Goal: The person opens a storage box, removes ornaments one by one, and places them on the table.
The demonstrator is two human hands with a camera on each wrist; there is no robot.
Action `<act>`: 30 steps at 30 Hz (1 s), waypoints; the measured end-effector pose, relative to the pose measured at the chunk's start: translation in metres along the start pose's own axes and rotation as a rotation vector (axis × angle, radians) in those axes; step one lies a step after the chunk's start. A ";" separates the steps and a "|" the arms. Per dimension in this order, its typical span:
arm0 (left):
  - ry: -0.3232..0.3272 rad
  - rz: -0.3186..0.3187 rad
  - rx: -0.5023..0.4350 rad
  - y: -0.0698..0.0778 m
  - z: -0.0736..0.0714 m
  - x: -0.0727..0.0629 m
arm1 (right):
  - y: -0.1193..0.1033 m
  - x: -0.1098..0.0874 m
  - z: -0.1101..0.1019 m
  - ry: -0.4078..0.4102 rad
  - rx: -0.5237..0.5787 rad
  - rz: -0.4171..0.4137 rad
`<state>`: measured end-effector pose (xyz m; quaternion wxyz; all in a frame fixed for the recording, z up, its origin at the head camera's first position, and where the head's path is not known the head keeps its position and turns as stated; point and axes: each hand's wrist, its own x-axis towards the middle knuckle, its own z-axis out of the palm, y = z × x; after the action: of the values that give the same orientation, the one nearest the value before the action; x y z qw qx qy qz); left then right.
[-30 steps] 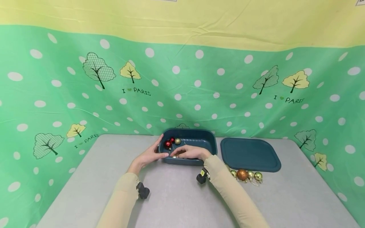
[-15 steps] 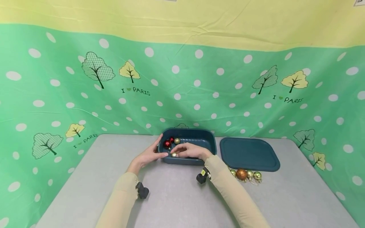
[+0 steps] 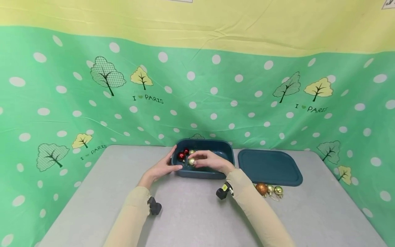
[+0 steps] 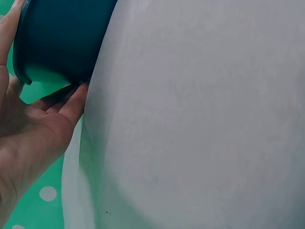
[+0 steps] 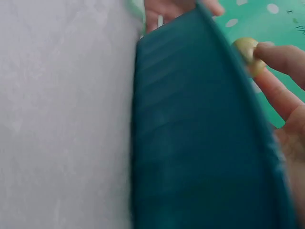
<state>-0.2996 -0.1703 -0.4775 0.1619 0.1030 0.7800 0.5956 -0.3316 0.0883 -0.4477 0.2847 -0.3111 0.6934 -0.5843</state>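
A dark blue rectangular box [image 3: 205, 175] stands at the back of the table, its opening upward. My left hand [image 3: 158, 168] holds its left end, thumb at the front corner and fingers along the outer wall; in the left wrist view, fingertips touch the wall low down. My right hand [image 3: 213, 161] reaches over the front rim and pinches a gold Christmas ball [image 3: 191, 161] between thumb and fingers. The right wrist view shows this gold ball [image 5: 248, 52] just above the rim. Inside the box at left lie a larger red ball [image 3: 181, 156], a smaller red ball [image 3: 186, 151] and another gold ball [image 3: 192, 152], partly hidden.
The box's flat blue lid [image 3: 270, 167] lies to its right. Along the lid's front edge sit a copper glitter ball [image 3: 261, 188] and gold balls [image 3: 278, 190] with strings, partly behind the right sleeve. A green dotted cloth [image 3: 213, 116] hangs directly behind the table.
My right hand has lifted the gold ball from near the front wall inside the box and drawn slightly up and right. The left hand stays put.
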 end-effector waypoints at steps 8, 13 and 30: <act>0.003 0.010 0.015 -0.001 -0.002 0.002 | -0.013 -0.022 -0.003 0.028 0.025 -0.059; 0.003 0.012 0.025 -0.001 -0.002 0.002 | -0.017 -0.039 -0.007 0.074 0.002 -0.074; 0.001 0.004 0.012 0.000 0.000 -0.001 | -0.022 -0.090 -0.013 0.136 -0.034 -0.035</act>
<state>-0.2983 -0.1710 -0.4775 0.1596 0.1052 0.7836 0.5912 -0.2809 0.1626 -0.4214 0.2212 -0.2876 0.7154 -0.5971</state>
